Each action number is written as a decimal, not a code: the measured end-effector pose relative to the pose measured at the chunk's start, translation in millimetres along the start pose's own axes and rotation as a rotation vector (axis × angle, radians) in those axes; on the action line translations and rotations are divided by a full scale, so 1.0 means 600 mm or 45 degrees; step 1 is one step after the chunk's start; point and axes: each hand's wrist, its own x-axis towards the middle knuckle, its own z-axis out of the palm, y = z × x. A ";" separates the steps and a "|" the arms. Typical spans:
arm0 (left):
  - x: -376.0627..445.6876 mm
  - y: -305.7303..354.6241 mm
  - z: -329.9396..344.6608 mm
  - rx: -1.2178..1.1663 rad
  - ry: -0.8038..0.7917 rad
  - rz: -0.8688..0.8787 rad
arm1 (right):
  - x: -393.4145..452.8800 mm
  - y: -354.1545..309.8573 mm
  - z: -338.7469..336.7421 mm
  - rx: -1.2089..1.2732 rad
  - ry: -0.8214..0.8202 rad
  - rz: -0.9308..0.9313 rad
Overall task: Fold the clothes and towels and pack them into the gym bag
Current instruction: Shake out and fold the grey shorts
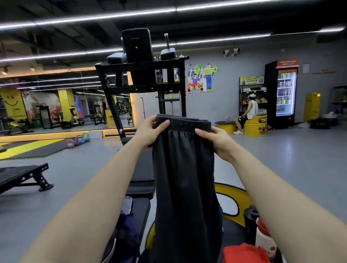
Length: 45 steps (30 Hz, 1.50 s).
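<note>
Head view: both arms reach forward and hold up a pair of dark grey shorts by the elastic waistband. The left hand pinches the left end of the band, thumb laid across the front and fingers curled behind; the right hand grips the right end the same way. The shorts hang straight down between the forearms and hide most of what lies below them.

To the lower left of the hanging cloth a navy gym bag rests on a black padded bench, with something pale at the bag's top edge. At the lower right lie a red garment, a black bottle and a white bottle with a red lid, close together beside a yellow curved frame.

Straight ahead stands a tall black exercise station. Small kettlebells sit on the grey floor to the left, a black platform nearer. At the far right a seated person rests on a yellow drum near a lit drinks fridge.
</note>
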 end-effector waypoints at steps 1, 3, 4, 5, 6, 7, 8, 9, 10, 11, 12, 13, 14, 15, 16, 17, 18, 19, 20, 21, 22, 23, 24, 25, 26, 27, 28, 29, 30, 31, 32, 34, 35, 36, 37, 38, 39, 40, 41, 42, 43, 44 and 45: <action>-0.001 -0.002 -0.005 0.068 0.010 0.000 | -0.001 -0.004 0.001 -0.016 0.010 -0.015; -0.004 -0.007 -0.011 0.145 0.004 -0.001 | -0.002 -0.012 0.004 -0.098 0.027 -0.052; -0.007 -0.010 -0.013 0.159 -0.008 0.001 | -0.004 -0.016 0.005 -0.134 0.043 -0.069; -0.008 -0.013 -0.015 0.165 -0.028 -0.005 | -0.005 -0.019 0.006 -0.158 0.060 -0.077; -0.009 -0.016 -0.017 0.168 -0.052 -0.019 | -0.005 -0.021 0.005 -0.180 0.069 -0.080; -0.009 -0.020 -0.019 0.172 -0.080 -0.043 | -0.006 -0.022 0.004 -0.201 0.075 -0.073; -0.009 -0.023 -0.020 0.178 -0.108 -0.066 | -0.005 -0.020 0.002 -0.221 0.081 -0.064; -0.009 -0.027 -0.021 0.188 -0.128 -0.084 | -0.004 -0.017 0.001 -0.237 0.089 -0.056; -0.008 -0.030 -0.021 0.189 -0.139 -0.092 | -0.001 -0.013 -0.001 -0.250 0.099 -0.050; -0.007 -0.035 -0.018 0.189 -0.134 -0.095 | 0.000 -0.009 -0.002 -0.259 0.110 -0.040; -0.005 -0.040 -0.016 0.194 -0.120 -0.093 | 0.003 -0.005 -0.003 -0.268 0.119 -0.033; -0.003 -0.048 -0.013 0.214 -0.097 -0.104 | 0.006 0.001 -0.003 -0.274 0.128 -0.024; 0.000 -0.056 -0.009 0.239 -0.067 -0.119 | 0.008 0.006 -0.004 -0.280 0.133 -0.023; 0.003 -0.065 -0.006 0.261 -0.043 -0.139 | 0.010 0.011 -0.003 -0.287 0.137 -0.023; 0.007 -0.076 -0.002 0.278 -0.022 -0.159 | 0.014 0.017 -0.004 -0.299 0.141 -0.026; 0.012 -0.086 0.002 0.300 -0.006 -0.172 | 0.017 0.024 -0.005 -0.313 0.144 -0.033; 0.016 -0.095 0.006 0.319 0.010 -0.182 | 0.022 0.032 -0.006 -0.330 0.145 -0.042; 0.019 -0.104 0.010 0.331 0.030 -0.198 | 0.026 0.040 -0.006 -0.344 0.144 -0.049; 0.024 -0.112 0.014 0.331 0.049 -0.211 | 0.032 0.049 -0.007 -0.354 0.147 -0.054; 0.028 -0.120 0.018 0.324 0.061 -0.220 | 0.039 0.058 -0.008 -0.353 0.153 -0.056; 0.033 -0.128 0.021 0.310 0.067 -0.226 | 0.047 0.069 -0.009 -0.350 0.165 -0.054; 0.037 -0.136 0.025 0.297 0.072 -0.229 | 0.056 0.079 -0.009 -0.345 0.179 -0.049; 0.042 -0.146 0.028 0.283 0.077 -0.232 | 0.066 0.089 -0.011 -0.353 0.193 -0.042; 0.047 -0.155 0.031 0.271 0.087 -0.232 | 0.075 0.099 -0.011 -0.369 0.205 -0.030; 0.053 -0.166 0.033 0.264 0.101 -0.236 | 0.085 0.109 -0.012 -0.387 0.214 -0.018; 0.058 -0.176 0.034 0.257 0.112 -0.237 | 0.093 0.117 -0.012 -0.394 0.219 -0.010; 0.064 -0.185 0.035 0.250 0.122 -0.245 | 0.100 0.124 -0.012 -0.392 0.218 -0.010; 0.068 -0.194 0.036 0.245 0.126 -0.249 | 0.106 0.131 -0.012 -0.388 0.216 -0.016; 0.073 -0.202 0.037 0.240 0.130 -0.250 | 0.111 0.136 -0.011 -0.387 0.217 -0.026; 0.075 -0.210 0.037 0.236 0.132 -0.246 | 0.114 0.141 -0.010 -0.389 0.218 -0.036; 0.076 -0.217 0.038 0.230 0.133 -0.242 | 0.117 0.147 -0.009 -0.394 0.220 -0.042; 0.071 -0.230 0.039 0.220 0.122 -0.247 | 0.117 0.160 -0.010 -0.407 0.209 -0.037; 0.065 -0.236 0.041 0.210 0.108 -0.258 | 0.113 0.166 -0.010 -0.419 0.196 -0.028; 0.058 -0.242 0.043 0.199 0.094 -0.277 | 0.109 0.173 -0.011 -0.433 0.185 -0.016; 0.048 -0.247 0.046 0.181 0.076 -0.290 | 0.102 0.180 -0.012 -0.442 0.176 0.000; 0.037 -0.254 0.049 0.166 0.059 -0.308 | 0.094 0.188 -0.013 -0.451 0.172 0.018; 0.025 -0.261 0.052 0.156 0.038 -0.323 | 0.084 0.197 -0.014 -0.465 0.167 0.038; 0.011 -0.267 0.055 0.152 0.017 -0.343 | 0.072 0.205 -0.015 -0.480 0.156 0.063; -0.004 -0.271 0.057 0.147 -0.004 -0.361 | 0.060 0.215 -0.017 -0.493 0.143 0.091; -0.021 -0.275 0.060 0.137 -0.026 -0.379 | 0.047 0.226 -0.020 -0.501 0.129 0.123; -0.037 -0.280 0.063 0.126 -0.050 -0.394 | 0.033 0.235 -0.022 -0.507 0.112 0.157; -0.054 -0.283 0.065 0.116 -0.085 -0.411 | 0.017 0.243 -0.024 -0.505 0.088 0.194; -0.072 -0.284 0.067 0.109 -0.125 -0.426 | 0.001 0.250 -0.025 -0.501 0.058 0.231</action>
